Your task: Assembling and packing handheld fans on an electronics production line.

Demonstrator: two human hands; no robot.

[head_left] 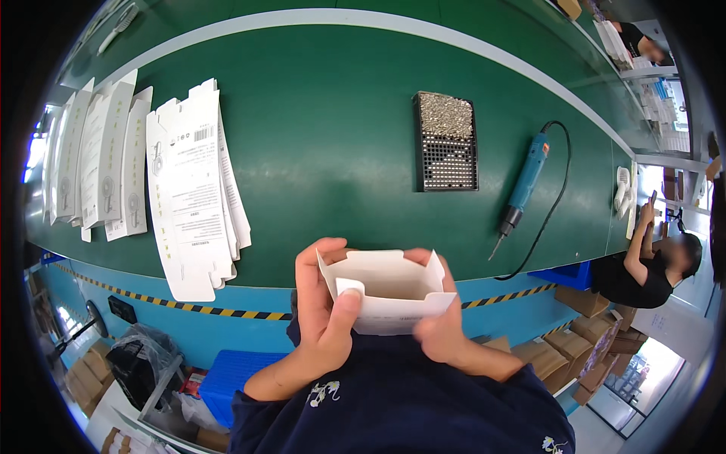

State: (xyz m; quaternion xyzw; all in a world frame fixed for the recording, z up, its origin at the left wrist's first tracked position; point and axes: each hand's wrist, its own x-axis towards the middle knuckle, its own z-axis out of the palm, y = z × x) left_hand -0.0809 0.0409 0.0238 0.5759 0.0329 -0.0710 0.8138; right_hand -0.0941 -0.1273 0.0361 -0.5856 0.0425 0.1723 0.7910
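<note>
A white cardboard box (397, 324) is held upright in front of my body, at the table's near edge. Its top is open, with flaps standing up around the rim, and its inside looks hollow. My left hand (324, 303) grips the box's left side, thumb pressed on the near flap. Around the right side my right hand (442, 325) is closed, its thumb blurred near the front wall. A stack of flat white printed cartons (189, 189) lies on the table to the left. Beside it several folded white boxes (106, 159) lean together.
On the green table (325, 151) sit a black tray of small metal screws (446, 140) and a blue electric screwdriver (527, 178) with a black cord. White brush-like items (622, 191) lie at the right end. Another person (643, 268) is at the right. A blue crate (234, 382) stands below left.
</note>
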